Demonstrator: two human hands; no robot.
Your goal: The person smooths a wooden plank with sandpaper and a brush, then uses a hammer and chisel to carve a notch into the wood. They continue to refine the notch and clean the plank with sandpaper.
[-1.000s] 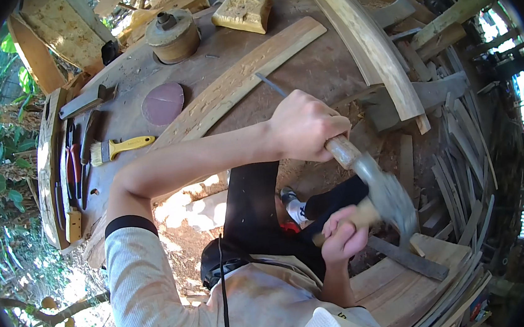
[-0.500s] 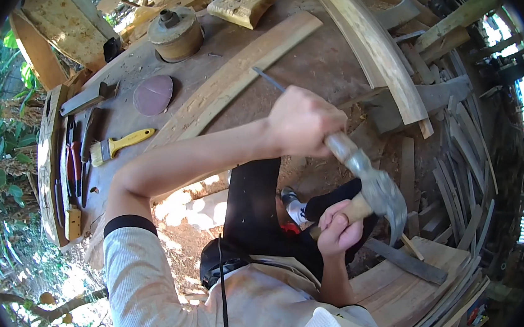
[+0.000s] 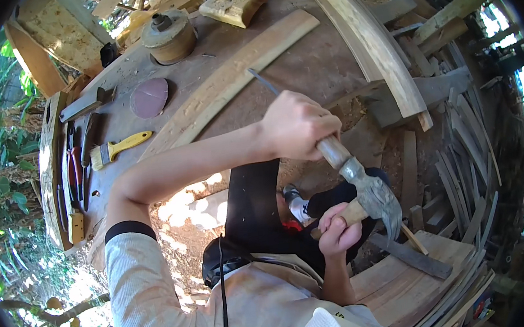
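My left hand (image 3: 302, 125) is closed round a wood chisel (image 3: 334, 152), whose wooden handle end points toward me. Its narrow metal blade slants away from the fist, and the tip meets the near edge of a long carved plank (image 3: 230, 82) on the worktable. In my right hand (image 3: 339, 228) is a claw hammer (image 3: 377, 200), gripped by its wooden handle near the head. The hammer's striking face is against the butt of the chisel handle, while the claw curves down on the far side.
On the worktable (image 3: 208, 115) lie a yellow-handled brush (image 3: 128, 143), a round sanding disc (image 3: 149, 98), red-handled pliers (image 3: 74, 164) and a wood block (image 3: 233, 5). A round spindle piece (image 3: 169, 38) stands at the back. Long curved timber (image 3: 376, 47) and stacked strips (image 3: 461, 165) fill the right.
The hammer, smeared by motion before, is now sharp with its face at the chisel's butt. Both hands keep their grips; the whole view has shifted slightly.
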